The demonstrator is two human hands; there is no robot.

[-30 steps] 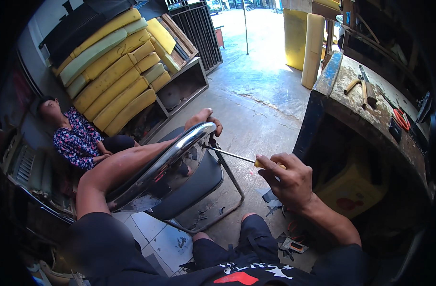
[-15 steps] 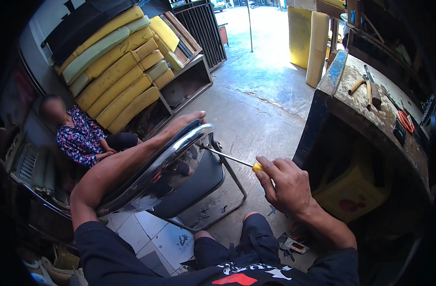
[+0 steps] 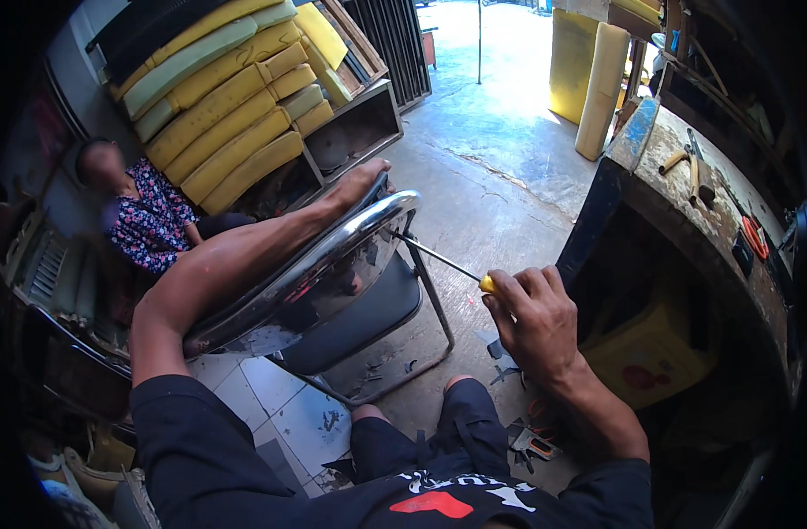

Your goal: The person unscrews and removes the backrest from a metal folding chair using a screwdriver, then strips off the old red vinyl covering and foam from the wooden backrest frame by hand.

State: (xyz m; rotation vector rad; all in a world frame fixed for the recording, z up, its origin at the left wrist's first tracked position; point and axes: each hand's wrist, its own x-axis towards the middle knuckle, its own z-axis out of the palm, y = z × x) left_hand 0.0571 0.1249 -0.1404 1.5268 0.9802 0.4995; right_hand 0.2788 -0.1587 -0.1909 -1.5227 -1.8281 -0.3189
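Note:
A folding chair with a chromed tube frame and dark padding stands tilted before me. My left arm reaches along the outer side of its backrest, and my left hand is closed over the far end of it, fingers partly hidden. From the right, my right hand grips a screwdriver by its yellow handle, thumb and fingers wrapped round it. The long metal shaft points left, and its tip meets the inner side of the backrest near the chrome tube. The fastener there is too small to make out.
A worn workbench on the right bears hammers and orange-handled scissors. Yellow foam pads are stacked at the left, beside a seated person. A staple gun and dark scraps lie on the floor by my legs.
The backrest, both hands and the screwdriver sit slightly farther right in view, and the view itself has shifted. The screwdriver tip stays at the backrest, still in my right hand.

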